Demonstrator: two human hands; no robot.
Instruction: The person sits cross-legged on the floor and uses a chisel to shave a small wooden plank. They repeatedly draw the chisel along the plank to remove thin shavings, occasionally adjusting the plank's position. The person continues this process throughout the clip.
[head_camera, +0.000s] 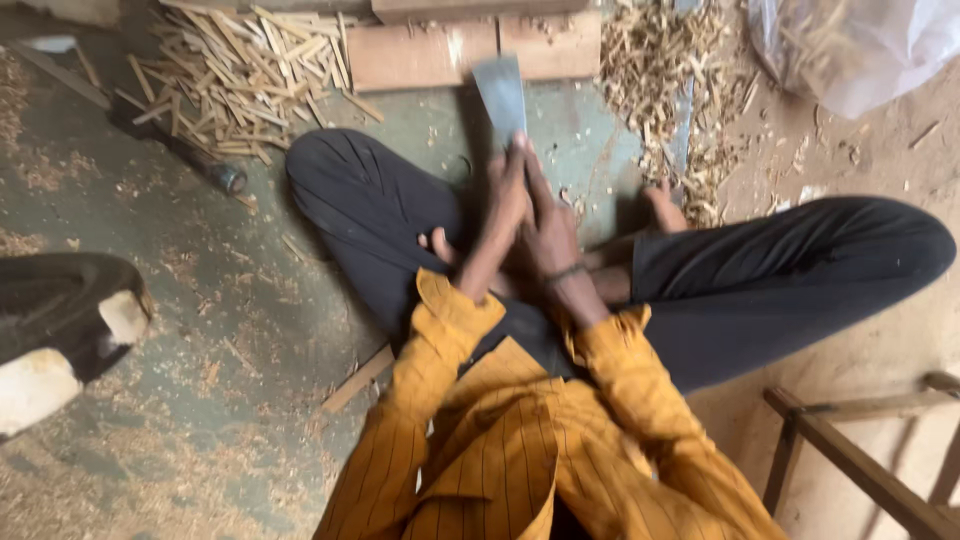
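Both hands, left hand (497, 215) and right hand (545, 225), clasp one broad blade (502, 95) together, steadying it upright near the wooden block (470, 50)

Woodworking workshop floor, wood splints (240, 80), shavings (670, 70), sawdust
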